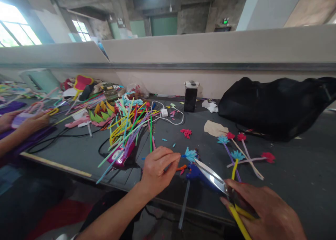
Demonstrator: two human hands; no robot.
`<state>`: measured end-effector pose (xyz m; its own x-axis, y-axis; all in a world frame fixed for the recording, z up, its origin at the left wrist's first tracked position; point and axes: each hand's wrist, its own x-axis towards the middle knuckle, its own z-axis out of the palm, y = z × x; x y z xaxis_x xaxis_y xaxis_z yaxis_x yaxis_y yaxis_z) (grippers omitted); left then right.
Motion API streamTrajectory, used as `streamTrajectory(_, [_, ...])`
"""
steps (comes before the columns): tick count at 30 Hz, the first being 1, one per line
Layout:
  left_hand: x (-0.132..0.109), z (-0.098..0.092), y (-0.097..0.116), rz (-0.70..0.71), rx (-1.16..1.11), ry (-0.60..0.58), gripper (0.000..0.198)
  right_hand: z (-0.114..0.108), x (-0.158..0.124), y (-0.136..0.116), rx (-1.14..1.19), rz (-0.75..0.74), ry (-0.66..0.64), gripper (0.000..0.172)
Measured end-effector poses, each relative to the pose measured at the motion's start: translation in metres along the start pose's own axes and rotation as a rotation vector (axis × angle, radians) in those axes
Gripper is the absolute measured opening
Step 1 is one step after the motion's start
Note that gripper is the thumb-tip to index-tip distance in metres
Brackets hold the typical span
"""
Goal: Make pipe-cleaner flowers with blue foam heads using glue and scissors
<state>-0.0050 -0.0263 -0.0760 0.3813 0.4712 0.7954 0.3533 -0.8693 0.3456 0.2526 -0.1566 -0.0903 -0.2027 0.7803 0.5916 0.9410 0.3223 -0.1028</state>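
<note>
Here, left grip pinching blue flower, right grip around yellow-handled scissors, green sign illegibly small

My left hand has a light-blue flower, my right hand silver-bladed, yellow-handled scissors; beyond my left lies a crimson cluster, beyond my right a black bag.

Bag: cut off, right edge. Glue gun: partly hidden behind scissors. Scissors' handles: partly covered by right hand. Window: cut off, left edge. Sign: too small to read.
</note>
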Motion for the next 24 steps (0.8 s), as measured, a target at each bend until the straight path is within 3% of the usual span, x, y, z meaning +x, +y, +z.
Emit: streamTrajectory(24, [-0.0016,0.0014,-0.001,0.036,0.02,-0.024,0.022,0.0017,-0.0061,0.0042,-0.079,-0.019,-0.024,0.024])
